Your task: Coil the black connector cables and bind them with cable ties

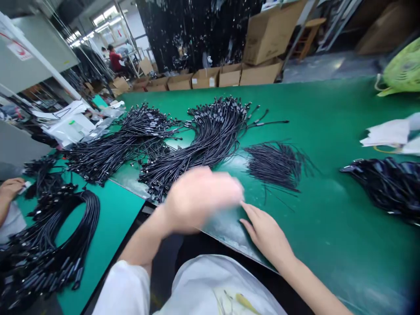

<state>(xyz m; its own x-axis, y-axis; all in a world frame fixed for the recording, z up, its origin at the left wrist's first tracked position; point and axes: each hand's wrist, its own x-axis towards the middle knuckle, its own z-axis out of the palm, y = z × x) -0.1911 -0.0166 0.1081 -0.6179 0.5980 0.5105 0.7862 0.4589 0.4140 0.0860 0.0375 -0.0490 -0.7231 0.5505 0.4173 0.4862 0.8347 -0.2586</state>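
Observation:
My left hand (200,197) is raised over the near edge of the green table (328,131) and is smeared by motion, so its fingers cannot be made out. My right hand (265,234) rests on the table just right of it, fingers pressed together and pointing toward the left hand; what they pinch, if anything, is hidden. Beyond the hands lie big heaps of short black cables (210,135) and a small fan of thin black ties (275,164).
A second heap of black cables (121,142) lies left, a looped bundle (62,236) on the lower left table, and black bagged items (387,183) at right. White papers (390,133) and a green fan (403,70) sit far right. Another person's hand (9,190) shows at left. Cardboard boxes (229,74) line the back.

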